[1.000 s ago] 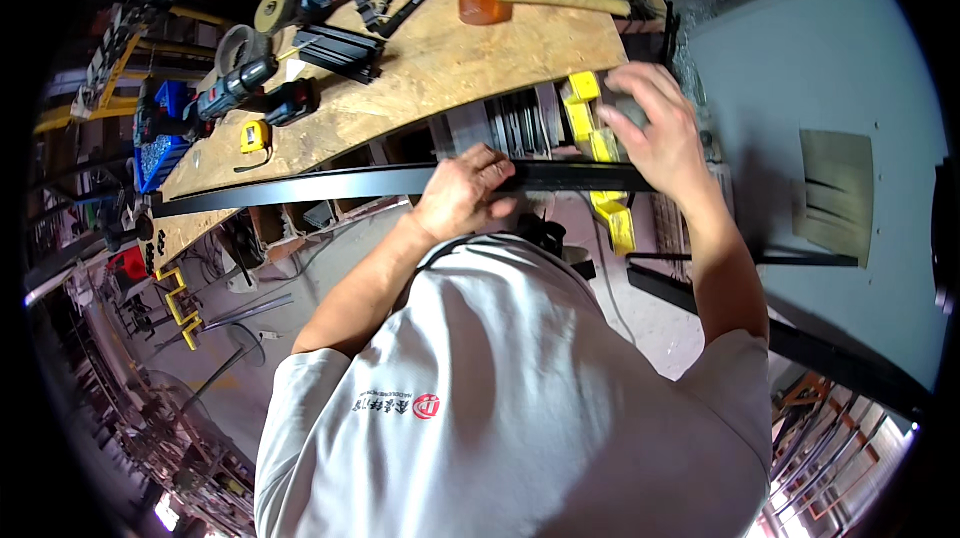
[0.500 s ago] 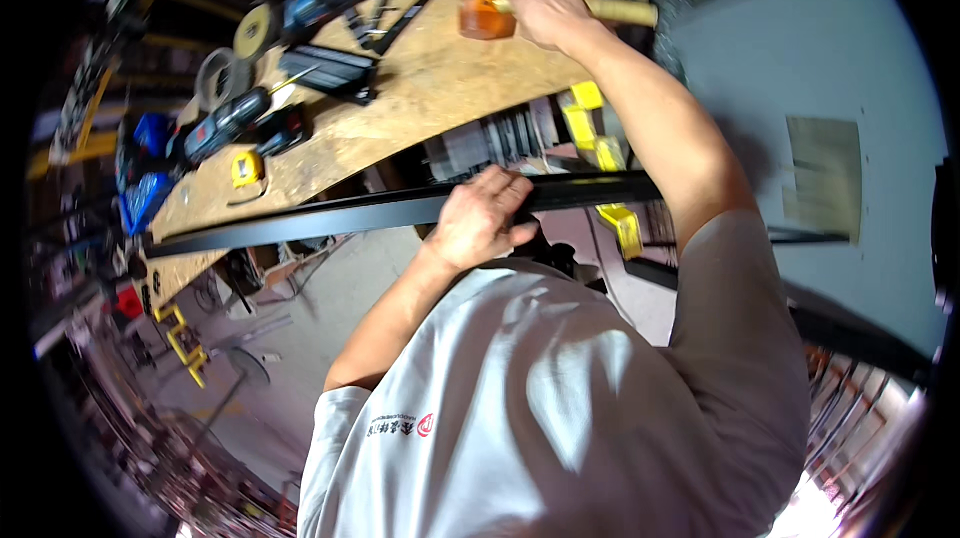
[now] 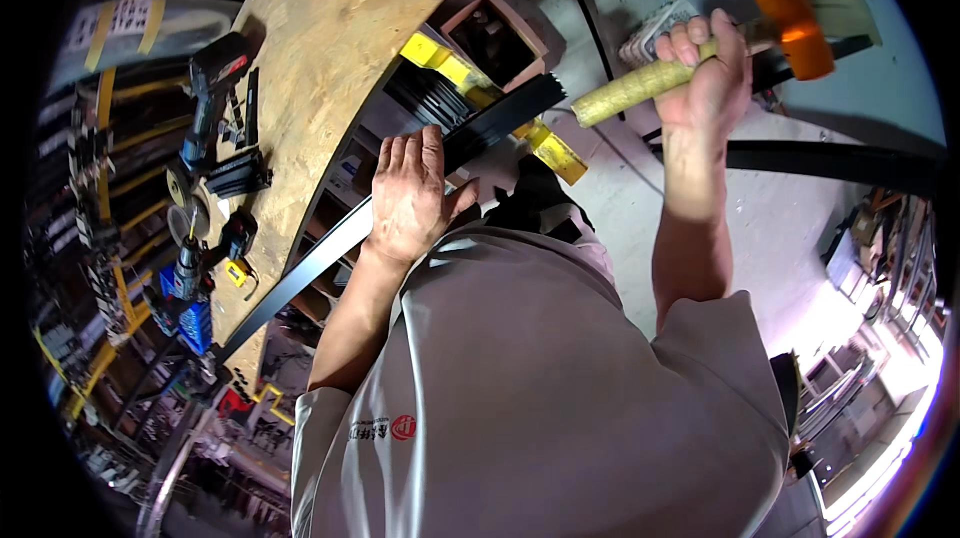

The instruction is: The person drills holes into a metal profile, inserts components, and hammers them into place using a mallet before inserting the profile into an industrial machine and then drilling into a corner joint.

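Note:
My left hand (image 3: 410,200) is closed over a long black metal profile (image 3: 318,266), thumb on the near side and fingers laid across its top. The profile runs from the bench's near left corner up to the right, and its notched end (image 3: 530,103) sticks out past my hand. In my right hand (image 3: 708,88) is a mallet (image 3: 795,28) with an orange head and a pale yellowish handle. It is held up off to the right, its head pointing away to the right and the handle's butt toward the profile's end, apart from it.
On the wooden workbench (image 3: 335,48) lie an angle grinder (image 3: 203,103), a drill (image 3: 188,266), a yellow tape measure (image 3: 238,272) and black profile pieces (image 3: 238,174). Yellow supports (image 3: 553,152) stand beneath the profile's end. An open cardboard box (image 3: 535,38) sits beyond the bench's right edge.
The mallet has left the benchtop in my right hand and swung out to the right. My view has turned right, and the profile's right end now shows. My left hand stays on the profile.

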{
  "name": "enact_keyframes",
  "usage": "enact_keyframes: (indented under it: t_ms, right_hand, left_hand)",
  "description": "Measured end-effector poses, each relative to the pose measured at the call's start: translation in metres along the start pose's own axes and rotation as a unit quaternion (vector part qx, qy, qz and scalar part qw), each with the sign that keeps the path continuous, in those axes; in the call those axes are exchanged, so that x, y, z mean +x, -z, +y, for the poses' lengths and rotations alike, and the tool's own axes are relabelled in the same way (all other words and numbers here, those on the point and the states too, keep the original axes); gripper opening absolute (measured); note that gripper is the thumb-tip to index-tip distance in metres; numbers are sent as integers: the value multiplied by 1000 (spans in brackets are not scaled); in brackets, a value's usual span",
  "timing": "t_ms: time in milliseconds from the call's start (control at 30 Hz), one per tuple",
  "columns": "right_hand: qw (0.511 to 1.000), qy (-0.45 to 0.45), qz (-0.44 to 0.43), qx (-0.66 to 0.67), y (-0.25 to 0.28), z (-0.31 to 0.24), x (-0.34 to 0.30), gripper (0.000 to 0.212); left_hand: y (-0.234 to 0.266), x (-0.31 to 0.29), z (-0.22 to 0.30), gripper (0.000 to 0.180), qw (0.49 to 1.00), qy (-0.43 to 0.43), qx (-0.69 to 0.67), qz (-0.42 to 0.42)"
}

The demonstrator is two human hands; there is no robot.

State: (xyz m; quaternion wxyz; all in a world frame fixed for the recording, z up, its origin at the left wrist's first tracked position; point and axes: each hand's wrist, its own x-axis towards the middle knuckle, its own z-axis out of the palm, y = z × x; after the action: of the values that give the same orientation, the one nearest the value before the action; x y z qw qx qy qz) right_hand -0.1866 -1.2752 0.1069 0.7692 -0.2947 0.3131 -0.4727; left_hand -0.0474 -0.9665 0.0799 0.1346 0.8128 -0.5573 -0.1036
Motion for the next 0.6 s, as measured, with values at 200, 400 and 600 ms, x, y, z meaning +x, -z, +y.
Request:
enact_keyframes:
  t_ms: [200, 400, 600]
  right_hand:
    - [996, -7, 39, 83, 47, 37, 20, 15]
    - [994, -6, 82, 73, 54, 62, 55, 11]
    - [988, -69, 106, 89, 41, 78, 58, 16]
  left_hand:
    - [-22, 6, 3, 65, 1000, 18, -7, -2]
    - [-22, 9, 0, 60, 997, 38, -12, -63]
    - [-23, 8, -2, 61, 997, 40, -14, -64]
